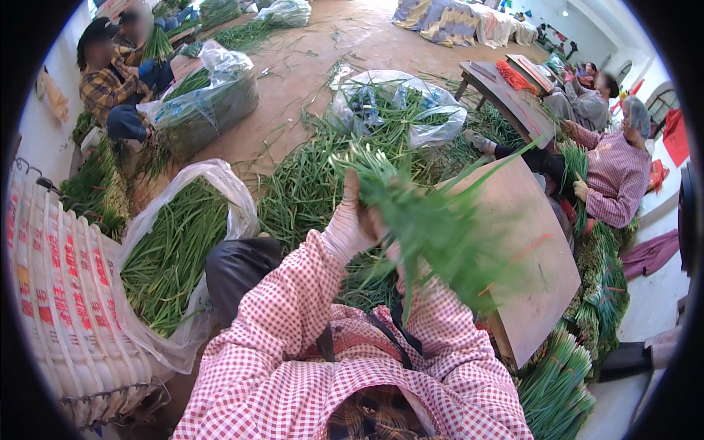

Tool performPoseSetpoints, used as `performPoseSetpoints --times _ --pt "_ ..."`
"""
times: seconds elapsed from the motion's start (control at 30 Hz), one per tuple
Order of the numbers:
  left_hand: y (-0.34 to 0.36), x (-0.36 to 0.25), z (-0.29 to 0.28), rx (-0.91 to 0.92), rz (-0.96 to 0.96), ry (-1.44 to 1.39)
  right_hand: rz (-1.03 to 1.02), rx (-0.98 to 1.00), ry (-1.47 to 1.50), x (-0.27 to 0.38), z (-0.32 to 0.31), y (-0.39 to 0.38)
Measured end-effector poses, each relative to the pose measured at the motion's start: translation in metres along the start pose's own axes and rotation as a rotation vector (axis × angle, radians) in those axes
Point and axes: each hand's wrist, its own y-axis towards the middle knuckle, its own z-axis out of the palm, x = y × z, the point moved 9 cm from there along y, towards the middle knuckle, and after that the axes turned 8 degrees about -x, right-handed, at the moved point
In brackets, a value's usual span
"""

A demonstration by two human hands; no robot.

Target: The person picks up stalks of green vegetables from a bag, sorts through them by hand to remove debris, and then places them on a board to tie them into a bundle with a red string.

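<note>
A bunch of garlic chives [374,172] is held up in front of my chest, pale stem ends at the upper left and long green leaves fanning to the right, blurred by motion. My left hand [352,226], in a light striped glove or cuff, is closed round the stem side, thumb up. Close beside it my right hand [378,223] is closed on the bunch from below, partly hidden by the leaves. Beneath both hands lies a heap of loose chives [304,194].
At left stand an open plastic bag of chives [176,257] and a white ribbed sack [73,293]. A tilted board [524,257] is at my right, with tied bunches [561,381] beside it. Another bag [433,132] lies ahead. Co-workers sit left and right.
</note>
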Motion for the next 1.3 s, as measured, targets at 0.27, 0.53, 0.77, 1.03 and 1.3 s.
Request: performPoseSetpoints --times 0.27,0.53,0.77,1.03,1.3 --pt "-0.075 -0.033 -0.020 -0.177 -0.175 0.258 -0.500 0.817 -0.968 -0.002 0.083 -0.066" --pt "-0.205 -0.076 0.008 -0.489 -0.129 1.075 0.151 1.183 -0.376 -0.003 0.148 -0.144" --pt "-0.282 0.009 -0.059 -0.581 -0.161 0.919 0.635 0.097 -0.487 -0.007 -0.050 -0.095" --pt "-0.246 0.038 -0.048 -0.489 -0.254 1.177 0.661 0.521 -0.663 -0.019 0.012 -0.081" --pt "-0.249 0.050 -0.046 -0.649 -0.124 0.682 0.788 0.250 -0.396 -0.041 -0.018 -0.110"
